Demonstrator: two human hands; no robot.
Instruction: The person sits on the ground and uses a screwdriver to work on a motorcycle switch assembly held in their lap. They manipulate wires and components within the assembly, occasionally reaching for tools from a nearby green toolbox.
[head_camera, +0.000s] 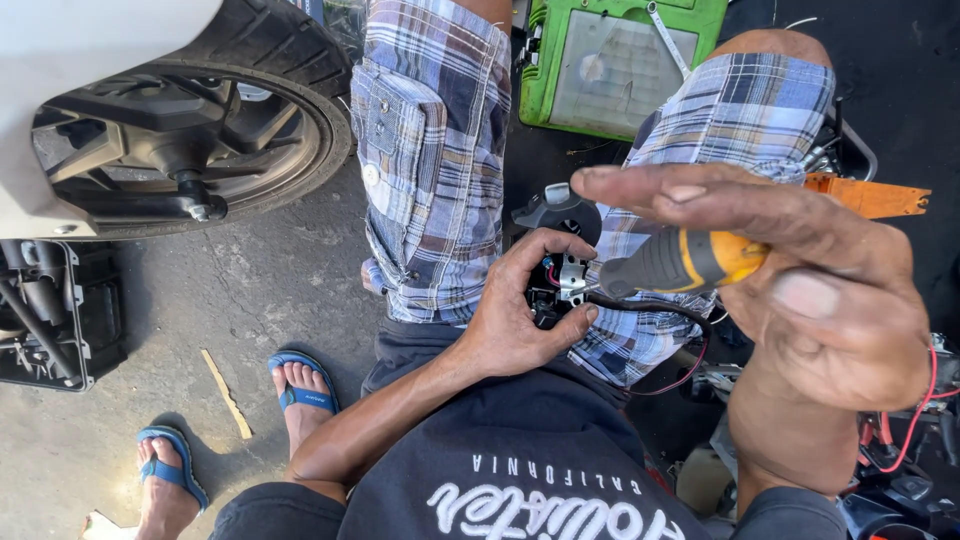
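1. A scooter wheel (190, 130) with black tyre and dark rim stands on the concrete floor (250, 290), well off to the left of both grips.
2. A green plastic case (615, 60) lies beyond the knees, above the right grip.
3. Legs in plaid shorts (435, 150) rise between the wheel and the case; the left grip sits in the gap between them.
4. The right grip (800, 280) is loosely wrapped: the handle rests in the palm with the fingers partly spread and extended over it, not clenched tight.
5. The left grip (525, 310) is curled around a small black part (560, 285) with a metal bracket, thumb below and fingers over the top, grasping it.
6. The screwdriver (685, 262), yellow with a black collar, lies in the right grip, its tip pointing left and meeting the part just right of the left grip.
7. Red wire (690, 375) loops below the screwdriver, beside the right forearm.
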